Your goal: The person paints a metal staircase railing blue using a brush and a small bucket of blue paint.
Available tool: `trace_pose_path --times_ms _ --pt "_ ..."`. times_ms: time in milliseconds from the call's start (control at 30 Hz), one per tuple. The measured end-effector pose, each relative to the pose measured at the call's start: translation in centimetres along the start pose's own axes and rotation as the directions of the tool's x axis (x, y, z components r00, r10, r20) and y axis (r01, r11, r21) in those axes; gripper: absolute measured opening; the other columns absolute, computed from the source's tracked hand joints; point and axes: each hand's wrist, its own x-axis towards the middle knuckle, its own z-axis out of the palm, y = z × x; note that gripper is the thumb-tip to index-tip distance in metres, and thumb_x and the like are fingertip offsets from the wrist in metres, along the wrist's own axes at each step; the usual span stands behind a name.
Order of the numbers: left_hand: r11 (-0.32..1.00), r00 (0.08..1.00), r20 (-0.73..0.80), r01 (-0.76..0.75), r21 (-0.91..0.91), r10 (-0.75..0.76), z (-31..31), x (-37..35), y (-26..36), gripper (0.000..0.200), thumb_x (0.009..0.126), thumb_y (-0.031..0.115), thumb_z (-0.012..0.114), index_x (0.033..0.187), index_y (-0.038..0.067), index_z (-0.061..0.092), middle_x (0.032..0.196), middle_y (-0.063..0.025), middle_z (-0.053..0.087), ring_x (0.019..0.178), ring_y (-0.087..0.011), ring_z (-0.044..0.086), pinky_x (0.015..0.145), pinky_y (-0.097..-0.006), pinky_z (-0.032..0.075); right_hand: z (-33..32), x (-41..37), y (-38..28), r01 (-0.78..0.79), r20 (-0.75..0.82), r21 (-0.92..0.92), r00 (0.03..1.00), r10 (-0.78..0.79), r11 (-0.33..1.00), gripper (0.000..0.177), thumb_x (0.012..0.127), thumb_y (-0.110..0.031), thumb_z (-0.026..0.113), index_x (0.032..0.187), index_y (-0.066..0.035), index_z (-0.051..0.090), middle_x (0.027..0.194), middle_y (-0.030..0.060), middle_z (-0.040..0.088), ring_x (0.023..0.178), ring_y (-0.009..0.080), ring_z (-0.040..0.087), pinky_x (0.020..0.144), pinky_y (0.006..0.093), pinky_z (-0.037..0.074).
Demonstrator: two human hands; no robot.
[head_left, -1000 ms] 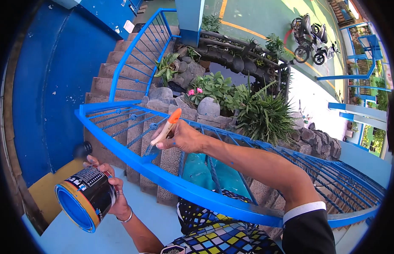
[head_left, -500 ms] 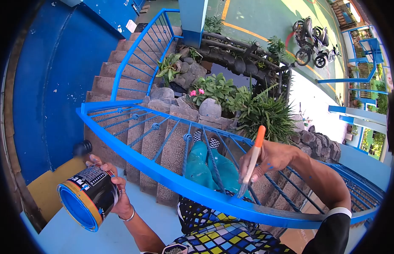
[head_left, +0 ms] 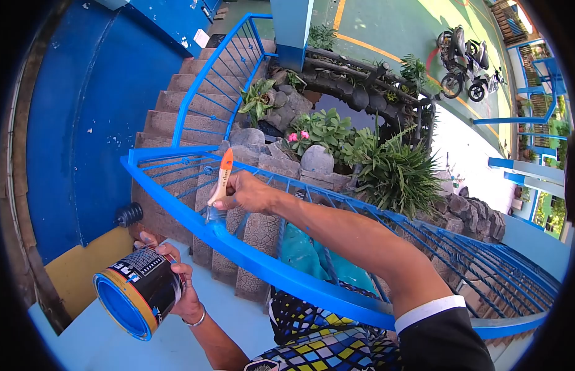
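My left hand [head_left: 179, 278] is wrapped round a black paint can [head_left: 139, 287], tilted so its blue inside and yellow-brown rim face the lower left. My right hand [head_left: 244, 193] grips a paintbrush [head_left: 222, 179] with a wooden handle and orange tip. The brush's bristles point down and touch the top of the blue handrail [head_left: 262, 263], where wet-looking blue paint shows. Blue spots mark the right hand. Twisted blue bars run below the rail, and my teal-clad legs [head_left: 300, 250] are seen between them.
Stone-patterned stairs [head_left: 167, 102] run down beside a blue wall [head_left: 65, 123]. Past the railing are rocks, green plants [head_left: 398, 173] and a pond [head_left: 343, 111]. Motorcycles [head_left: 463, 62] stand on the green court. A dark ribbed object [head_left: 129, 214] lies near the wall's foot.
My right hand has carried the brush leftward along the handrail, its forearm now stretching across the railing. The can, still in my left hand, sits slightly lower and further right in view.
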Motion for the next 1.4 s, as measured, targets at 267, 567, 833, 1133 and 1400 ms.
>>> trace_pose_path --times_ms 267,567,833,1133,1400 --pt "1.000 1.000 0.004 -0.010 -0.020 0.010 0.2 -0.7 0.6 0.072 0.096 0.037 0.063 0.161 0.020 0.036 0.172 -0.0031 0.023 0.147 -0.0318 0.032 0.111 -0.0591 0.038 2.0 -3.8 -3.2 -0.010 -0.063 -0.250 0.998 -0.006 0.968 0.032 0.086 -0.010 0.084 0.115 0.001 0.075 0.111 0.0125 0.077 0.107 0.0232 0.071 0.102 0.0385 0.054" --pt "0.999 1.000 0.006 0.022 -0.036 -0.022 -0.1 -0.5 1.1 0.077 0.093 0.036 0.068 0.160 0.018 0.036 0.170 -0.0039 0.027 0.147 -0.0322 0.032 0.110 -0.0592 0.038 -2.9 -20.7 -13.0 -0.255 0.161 -0.334 0.933 0.321 0.908 0.037 0.084 -0.020 0.087 0.116 -0.004 0.077 0.110 0.0094 0.077 0.106 0.0211 0.071 0.095 0.0370 0.055" --pt "0.998 0.998 0.031 0.056 -0.022 -0.055 -1.0 0.4 0.5 0.076 0.094 0.039 0.069 0.160 0.018 0.037 0.170 0.0002 0.026 0.145 -0.0308 0.034 0.108 -0.0577 0.040 -5.5 -16.9 -10.4 -0.321 0.271 -0.220 0.887 0.374 0.921 0.030 0.086 -0.011 0.085 0.112 0.001 0.074 0.108 0.0087 0.076 0.103 0.0170 0.070 0.095 0.0332 0.054" --pt "0.997 0.999 0.018 0.043 -0.066 -0.041 -1.9 1.0 0.2 0.075 0.094 0.039 0.071 0.159 0.018 0.039 0.169 -0.0006 0.027 0.144 -0.0304 0.034 0.108 -0.0596 0.040 0.1 2.9 -0.8 0.065 -0.094 -0.067 0.993 -0.071 0.996 0.030 0.089 -0.010 0.082 0.116 0.001 0.074 0.115 0.0101 0.076 0.109 0.0202 0.070 0.100 0.0349 0.053" --pt "1.000 1.000 0.020 -0.017 0.000 0.017 -3.4 0.0 1.4 0.082 0.094 0.038 0.067 0.163 0.022 0.026 0.170 -0.0024 0.026 0.145 -0.0304 0.034 0.109 -0.0599 0.039 2.0 6.1 2.1 0.029 -0.198 -0.264 0.977 -0.083 0.964 0.026 0.082 -0.009 0.086 0.107 -0.003 0.079 0.100 0.0115 0.079 0.093 0.0209 0.074 0.088 0.0366 0.057"
